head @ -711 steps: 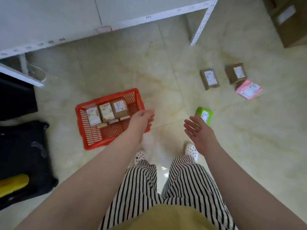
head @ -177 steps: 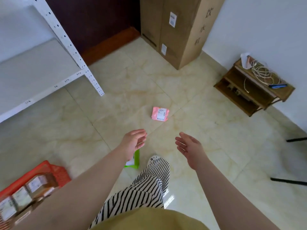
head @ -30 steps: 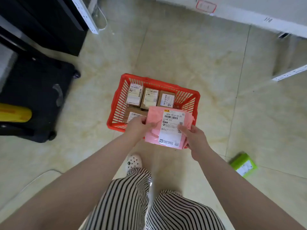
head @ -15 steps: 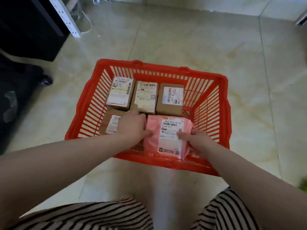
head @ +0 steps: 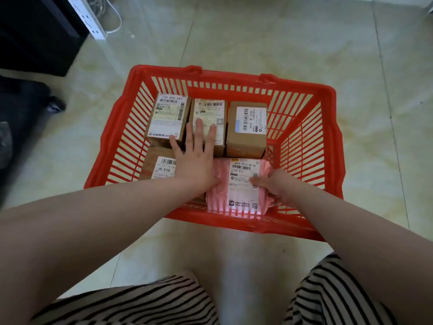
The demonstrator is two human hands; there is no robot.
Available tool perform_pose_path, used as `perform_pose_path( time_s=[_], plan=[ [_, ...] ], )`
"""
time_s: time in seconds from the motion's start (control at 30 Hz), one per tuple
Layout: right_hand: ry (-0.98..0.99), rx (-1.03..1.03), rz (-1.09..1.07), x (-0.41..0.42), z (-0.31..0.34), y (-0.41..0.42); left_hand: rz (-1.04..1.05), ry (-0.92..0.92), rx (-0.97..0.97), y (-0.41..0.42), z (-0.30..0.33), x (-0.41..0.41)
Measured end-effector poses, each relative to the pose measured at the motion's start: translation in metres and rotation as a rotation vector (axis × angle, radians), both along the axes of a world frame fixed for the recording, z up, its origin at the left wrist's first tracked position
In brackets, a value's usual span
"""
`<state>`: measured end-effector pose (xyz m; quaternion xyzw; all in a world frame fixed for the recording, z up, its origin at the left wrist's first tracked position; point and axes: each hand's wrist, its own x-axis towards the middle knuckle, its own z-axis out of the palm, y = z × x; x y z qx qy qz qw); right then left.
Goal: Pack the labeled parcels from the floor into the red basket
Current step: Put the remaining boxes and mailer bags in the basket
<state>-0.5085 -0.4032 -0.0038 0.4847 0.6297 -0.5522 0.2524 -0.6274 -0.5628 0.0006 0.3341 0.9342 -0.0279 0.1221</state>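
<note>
From the head view, I have the pink parcel down inside the red basket, in the near right corner, label up, its far edge against the right-hand brown box. My right hand has its grip on the parcel's right edge, thumb on the label and fingers curled under the soft wrap. My left hand lies flat, fingers straight and spread, holding nothing; the palm rests by the parcel's left edge and the fingertips reach onto the middle box and the left box of the far row. A fourth box marked J6-S10 sits in the near left corner, partly under my wrist.

To finish this step well, I judge I should press the soft parcel flat with the left palm so it settles level beside the J6-S10 box, then slide my right fingers out sideways rather than upward, so the wrap does not lift with them. The bag is pliable and may bunch against the near wall, so I would smooth it before letting go. No other parcel shows on the floor here.
</note>
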Motion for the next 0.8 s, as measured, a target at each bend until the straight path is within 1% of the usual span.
perform_pose_path(
  time_s=[0.17,0.37,0.6,0.7,0.8],
  plan=[
    [-0.007,-0.012,0.009,-0.006,0.002,-0.004,0.049,0.017,-0.009,0.004,-0.001,0.001],
    [-0.035,0.063,0.037,-0.008,-0.002,-0.009,0.037,0.036,-0.022,0.004,0.0,0.002],
    [-0.034,-0.063,-0.041,-0.001,0.004,-0.007,0.041,0.004,-0.024,0.001,0.01,0.001],
    [-0.042,-0.068,-0.038,0.001,0.008,-0.007,0.044,-0.028,-0.014,-0.001,0.014,0.001],
    [0.005,-0.027,-0.047,0.0,0.01,-0.007,0.024,-0.051,-0.025,-0.002,0.014,0.0]
  ],
)
